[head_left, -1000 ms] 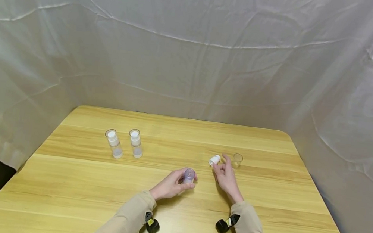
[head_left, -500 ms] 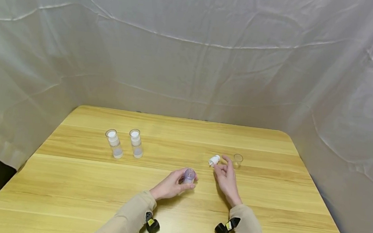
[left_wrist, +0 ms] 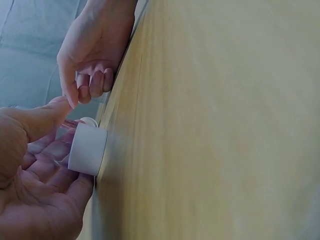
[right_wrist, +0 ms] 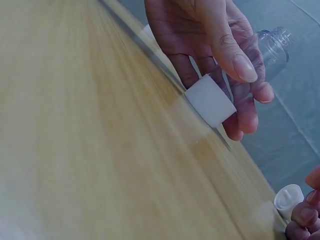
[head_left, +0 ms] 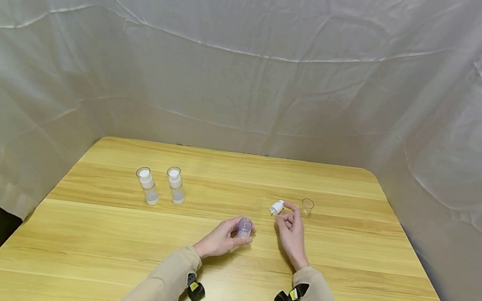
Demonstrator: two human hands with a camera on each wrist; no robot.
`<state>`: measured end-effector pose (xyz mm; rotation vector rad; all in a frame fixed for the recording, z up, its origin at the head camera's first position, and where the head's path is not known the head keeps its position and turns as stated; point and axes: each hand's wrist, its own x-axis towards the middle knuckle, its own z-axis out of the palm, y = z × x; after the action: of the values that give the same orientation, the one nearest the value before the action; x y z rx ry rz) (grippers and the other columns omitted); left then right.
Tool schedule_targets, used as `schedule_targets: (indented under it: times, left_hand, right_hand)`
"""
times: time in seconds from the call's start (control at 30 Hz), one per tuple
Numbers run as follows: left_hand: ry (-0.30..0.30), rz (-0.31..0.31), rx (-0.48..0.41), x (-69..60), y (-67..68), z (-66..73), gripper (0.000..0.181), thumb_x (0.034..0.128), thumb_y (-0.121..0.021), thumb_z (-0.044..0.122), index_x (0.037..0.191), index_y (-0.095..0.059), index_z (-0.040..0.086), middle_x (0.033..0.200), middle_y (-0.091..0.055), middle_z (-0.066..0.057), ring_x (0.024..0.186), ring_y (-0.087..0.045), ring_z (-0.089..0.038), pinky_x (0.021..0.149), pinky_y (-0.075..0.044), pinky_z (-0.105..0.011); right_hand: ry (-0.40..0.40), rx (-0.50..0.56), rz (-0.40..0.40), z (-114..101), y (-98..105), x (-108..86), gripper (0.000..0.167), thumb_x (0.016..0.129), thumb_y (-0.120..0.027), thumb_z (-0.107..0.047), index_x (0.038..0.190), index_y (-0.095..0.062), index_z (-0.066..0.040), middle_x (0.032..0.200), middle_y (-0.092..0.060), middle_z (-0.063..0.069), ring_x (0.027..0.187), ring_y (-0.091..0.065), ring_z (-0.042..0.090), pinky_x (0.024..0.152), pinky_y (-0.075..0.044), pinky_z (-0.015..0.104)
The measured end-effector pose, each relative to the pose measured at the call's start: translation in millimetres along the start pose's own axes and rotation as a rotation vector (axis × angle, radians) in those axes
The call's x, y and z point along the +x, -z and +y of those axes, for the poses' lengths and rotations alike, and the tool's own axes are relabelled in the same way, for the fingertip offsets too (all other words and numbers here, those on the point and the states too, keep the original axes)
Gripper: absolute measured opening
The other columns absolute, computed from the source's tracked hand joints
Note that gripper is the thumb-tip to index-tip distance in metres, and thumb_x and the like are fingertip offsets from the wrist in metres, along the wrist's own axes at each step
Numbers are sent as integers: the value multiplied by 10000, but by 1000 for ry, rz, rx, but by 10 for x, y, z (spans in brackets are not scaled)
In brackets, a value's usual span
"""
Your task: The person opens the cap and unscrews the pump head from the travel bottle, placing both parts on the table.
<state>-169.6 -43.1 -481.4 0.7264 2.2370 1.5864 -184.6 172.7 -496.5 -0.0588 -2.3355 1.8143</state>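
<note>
My left hand (head_left: 224, 238) holds a clear bottle (head_left: 244, 227) upright, thumb and fingers around its side. In the right wrist view, the bottle has a white base (right_wrist: 210, 101) and a bare threaded neck (right_wrist: 281, 36). A white pump head (head_left: 276, 207) lies on its side on the table beside my right hand (head_left: 291, 233). My right index finger is stretched out to one end of it, with the thumb near its other side and the remaining fingers bent. Whether they touch it is unclear. Behind that hand stands a small clear cap (head_left: 307, 206).
Two capped bottles, one on the left (head_left: 148, 186) and one to its right (head_left: 175, 186), stand upright at the left of the wooden table (head_left: 229, 178). Grey cloth (head_left: 247, 88) hangs behind the table and along its sides.
My right hand has shifted slightly left and toward me, its index fingertip coming closer to the pump head. The left hand and the bottle stay in place.
</note>
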Motion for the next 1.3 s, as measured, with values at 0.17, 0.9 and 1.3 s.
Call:
schedule_targets:
  times: [0.17,0.9,1.3]
  left_hand:
    - [4,7,-7,-9,15,-4,282,981,-629,122,1245,-608,24,1270,-657,-172,1235,-616,-336,1093,-491,-472]
    - [63,130,-70,240,191,-55,327,984,-621,115,1213,-428,-15,1422,-565,-256,1348,-523,-433,1151,-434,-503]
    - [112,259,-85,414,250,-133,413,973,-641,118,1309,-445,-22,1440,-528,-296,1404,-459,-447,1172,-392,-528]
  right_hand:
    - [3,8,-19,20,-2,-1,408,983,-558,-27,1382,-474,-9,794,-569,29,598,-469,17,606,-397,156]
    - [36,44,-18,26,-12,-5,389,963,-568,17,1344,-491,36,789,-578,32,590,-451,1,588,-394,150]
    - [41,38,-25,5,-32,-15,369,963,-559,25,1329,-511,21,785,-573,30,586,-435,5,587,-384,156]
